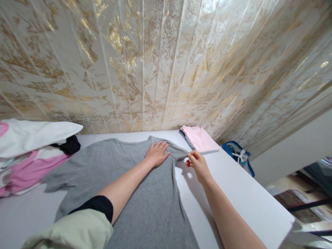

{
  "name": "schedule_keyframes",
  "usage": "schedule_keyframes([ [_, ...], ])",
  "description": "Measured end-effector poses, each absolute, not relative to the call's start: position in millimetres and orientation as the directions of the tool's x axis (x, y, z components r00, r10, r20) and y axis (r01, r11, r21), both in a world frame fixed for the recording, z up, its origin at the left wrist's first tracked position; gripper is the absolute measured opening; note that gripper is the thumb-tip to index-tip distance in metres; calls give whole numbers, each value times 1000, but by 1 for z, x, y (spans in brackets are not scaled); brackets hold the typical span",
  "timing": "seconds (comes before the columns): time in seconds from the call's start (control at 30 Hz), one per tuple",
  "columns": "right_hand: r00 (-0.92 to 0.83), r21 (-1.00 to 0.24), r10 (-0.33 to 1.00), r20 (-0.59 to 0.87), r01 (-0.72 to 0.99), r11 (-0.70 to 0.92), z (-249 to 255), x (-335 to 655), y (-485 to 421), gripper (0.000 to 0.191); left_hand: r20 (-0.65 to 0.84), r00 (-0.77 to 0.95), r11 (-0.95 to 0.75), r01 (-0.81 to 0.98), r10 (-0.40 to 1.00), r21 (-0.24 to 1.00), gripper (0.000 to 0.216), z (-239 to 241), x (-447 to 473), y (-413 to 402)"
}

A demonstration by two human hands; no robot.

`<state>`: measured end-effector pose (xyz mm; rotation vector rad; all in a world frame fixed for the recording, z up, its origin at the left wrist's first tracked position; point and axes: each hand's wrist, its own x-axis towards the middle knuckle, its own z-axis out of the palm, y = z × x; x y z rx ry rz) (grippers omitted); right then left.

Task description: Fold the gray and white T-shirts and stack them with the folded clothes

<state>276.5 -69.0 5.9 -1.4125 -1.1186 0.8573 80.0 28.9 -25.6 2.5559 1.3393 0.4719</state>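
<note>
Grey T-shirt [135,193] spread flat, back up, on white surface [249,197]. Left hand [157,154] pressed open-palmed near collar; right hand [197,164] beside it, grip pinching sleeve edge [181,156].

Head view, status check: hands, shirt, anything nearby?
Left hand flat on grey cotton T-shirt, near the shoulder. Right hand pinching its right sleeve edge. Folded pink garment beyond; loose pink-and-white clothes pile at left.

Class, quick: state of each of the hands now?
Left hand: open, flat on the grey T-shirt.
Right hand: pinching the T-shirt's sleeve.
</note>
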Motion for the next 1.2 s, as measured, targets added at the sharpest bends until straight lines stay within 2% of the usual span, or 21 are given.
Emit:
schedule_keyframes([
  [0.1, 208, -1000, 978, -3, 10, -5, 4, 270, -70, 42, 176, 531, -558, 759, 829, 336, 53, -24, 80, 28],
  [0.2, 204, -999, 978, -45, -27, -40, -1, 268, -66, 44, 176, 532, -559, 760, 828, 333, 54, -24, 80, 27],
  [0.3, 215, -1000, 977, -1, 13, -4, -3, 270, -61, 42, 183, 533, -562, 757, 826, 333, 53, -26, 79, 28],
  [0.4, 215, -971, 960, 177, 200, 135, -3, 274, -59, 35, 187, 534, -564, 754, 825, 337, 53, -26, 79, 28],
  [0.5, 177, -827, 940, 291, 540, 155, -4, 279, -60, 25, 183, 536, -565, 751, 824, 341, 55, -24, 79, 27],
  [0.57, 170, -671, 954, 248, 740, 42, -4, 279, -63, 24, 179, 539, -565, 750, 823, 342, 56, -23, 79, 26],
  [0.63, 192, -512, 964, 183, 856, -73, -3, 276, -66, 34, 176, 542, -567, 749, 822, 342, 57, -23, 79, 25],
  [0.73, 204, -342, 967, 156, 929, -141, -1, 267, -70, 45, 180, 552, -578, 741, 814, 342, 58, -24, 77, 27],
  [0.8, 215, -270, 962, 165, 949, -166, 2, 263, -73, 45, 188, 559, -588, 734, 808, 341, 58, -22, 76, 27],
  [0.93, 241, -224, 949, 202, 955, -194, 11, 269, -76, 42, 213, 592, -627, 704, 778, 333, 51, -10, 77, 17],
  [1.07, 163, -251, 945, 283, 964, -91, 26, 281, -63, 31, 252, 643, -688, 639, 723, 345, 38, 0, 85, -17],
  [1.13, 126, -192, 963, 240, 978, -80, 32, 280, -49, 24, 242, 656, -693, 621, 715, 367, 38, -2, 87, -36],
  [1.2, 105, -82, 980, 169, 992, -93, 32, 276, -34, 23, 225, 652, -682, 628, 724, 374, 43, -9, 87, -49],
])
